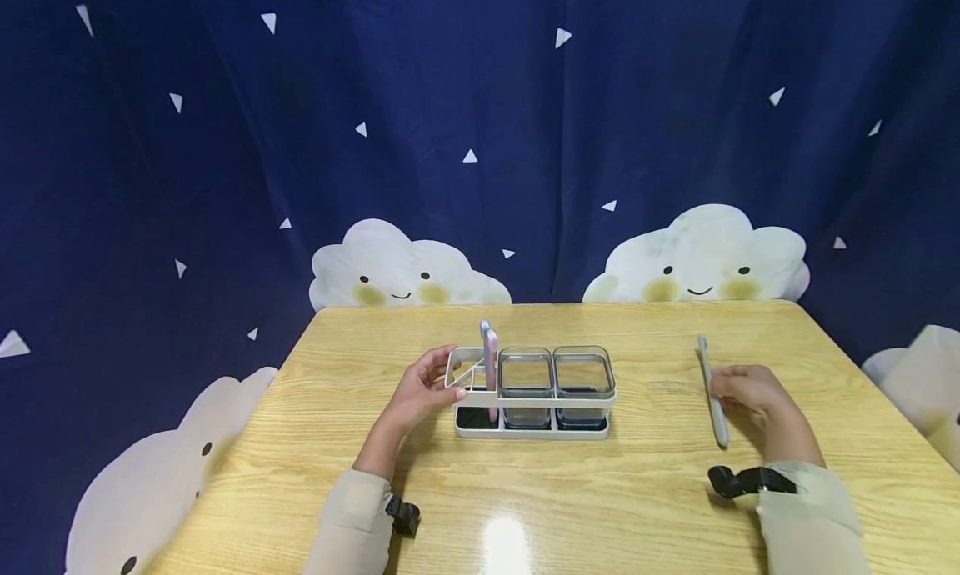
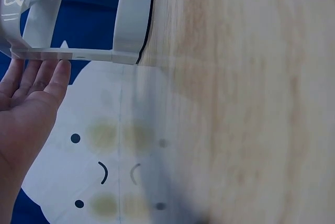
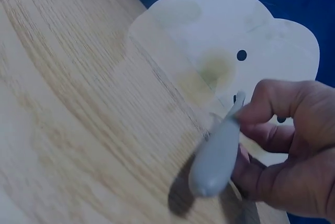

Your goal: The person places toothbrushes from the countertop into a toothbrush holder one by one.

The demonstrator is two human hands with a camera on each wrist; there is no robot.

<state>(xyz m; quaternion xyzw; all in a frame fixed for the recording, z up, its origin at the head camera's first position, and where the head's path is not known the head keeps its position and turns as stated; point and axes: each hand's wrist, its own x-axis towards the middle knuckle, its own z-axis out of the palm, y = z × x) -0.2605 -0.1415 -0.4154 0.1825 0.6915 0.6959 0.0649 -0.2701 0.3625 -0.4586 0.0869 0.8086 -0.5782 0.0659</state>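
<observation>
The wooden bench (image 1: 645,508) carries a white rack (image 1: 525,408) at its middle, two clear tubs in its right bays and a pink phone (image 1: 491,360) upright in its left bay. The left hand (image 1: 420,392) lies flat against the rack's left end, fingers straight. Well to the right, the right hand (image 1: 750,392) has its grip curled round a grey pen (image 1: 712,392), long axis running near to far. The rack lies leftward of the pen.

Wooden table (image 1: 630,492), cloud-print navy curtain (image 1: 225,142)
</observation>
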